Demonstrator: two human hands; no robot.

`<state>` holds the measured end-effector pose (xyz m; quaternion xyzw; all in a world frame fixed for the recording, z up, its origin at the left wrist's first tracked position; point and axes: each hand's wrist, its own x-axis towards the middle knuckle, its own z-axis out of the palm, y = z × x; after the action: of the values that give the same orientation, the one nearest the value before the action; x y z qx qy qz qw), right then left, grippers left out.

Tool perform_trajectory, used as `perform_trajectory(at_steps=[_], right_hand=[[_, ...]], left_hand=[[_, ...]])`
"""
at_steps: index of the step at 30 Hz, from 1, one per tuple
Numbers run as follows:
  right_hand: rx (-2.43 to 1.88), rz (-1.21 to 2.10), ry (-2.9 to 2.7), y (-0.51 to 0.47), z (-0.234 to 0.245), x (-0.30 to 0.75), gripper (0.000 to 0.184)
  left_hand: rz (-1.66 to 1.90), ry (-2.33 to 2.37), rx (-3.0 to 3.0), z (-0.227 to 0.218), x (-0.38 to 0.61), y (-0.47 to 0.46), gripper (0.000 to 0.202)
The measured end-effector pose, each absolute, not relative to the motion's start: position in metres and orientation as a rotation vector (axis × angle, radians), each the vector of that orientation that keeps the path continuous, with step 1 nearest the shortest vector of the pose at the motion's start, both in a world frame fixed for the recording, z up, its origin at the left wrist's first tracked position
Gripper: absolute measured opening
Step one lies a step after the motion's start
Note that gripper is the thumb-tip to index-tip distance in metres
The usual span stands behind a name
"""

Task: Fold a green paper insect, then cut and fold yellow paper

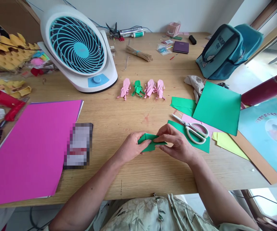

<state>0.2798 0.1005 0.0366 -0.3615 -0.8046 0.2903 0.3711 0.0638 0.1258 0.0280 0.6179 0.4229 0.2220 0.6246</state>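
A small folded piece of green paper [150,142] lies on the wooden table [133,173] between both hands. My left hand [130,148] pinches its left end, fingers closed on it. My right hand [174,142] grips its right end, thumb and fingers pressed on the fold. Behind them stands a row of finished paper frogs: a pink one [124,89], a green one [137,88] and two more pink ones [154,88].
White-handled scissors [193,130] lie on green paper just right of my right hand. Green sheets [217,107], a yellow sheet [227,142], a big pink sheet [31,150], a phone [78,145], a desk fan [77,48], a teal bag [227,48].
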Motion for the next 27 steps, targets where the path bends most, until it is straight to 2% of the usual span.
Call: perform_trajectory(at_steps=[6,10,14,21,24,27], right_hand=[[-0.937,0.819,-1.973,0.098,0.041,0.277,0.007],[-1.033,0.854,-1.838,0.097,0.04,0.27,0.009],[-1.073,0.909,-1.678,0.095,0.035,0.264,0.015],[-1.092,0.833,-1.644,0.093,0.039,0.262,0.003],[-1.091,0.892,-1.567,0.094,0.036,0.262,0.009],[-1.081,1.094,-1.357,0.096,0.029,0.26,0.019]], left_hand=[[0.497,0.969,1.438,0.03,0.064,0.125,0.025],[0.486,0.957,1.383,0.034,0.066,0.123,0.03],[0.568,1.033,1.503,0.037,0.067,0.119,0.024],[0.778,1.157,1.842,0.045,0.07,0.113,0.017],[0.803,1.151,1.895,0.044,0.071,0.11,0.02],[0.783,1.17,1.943,0.041,0.071,0.108,0.022]])
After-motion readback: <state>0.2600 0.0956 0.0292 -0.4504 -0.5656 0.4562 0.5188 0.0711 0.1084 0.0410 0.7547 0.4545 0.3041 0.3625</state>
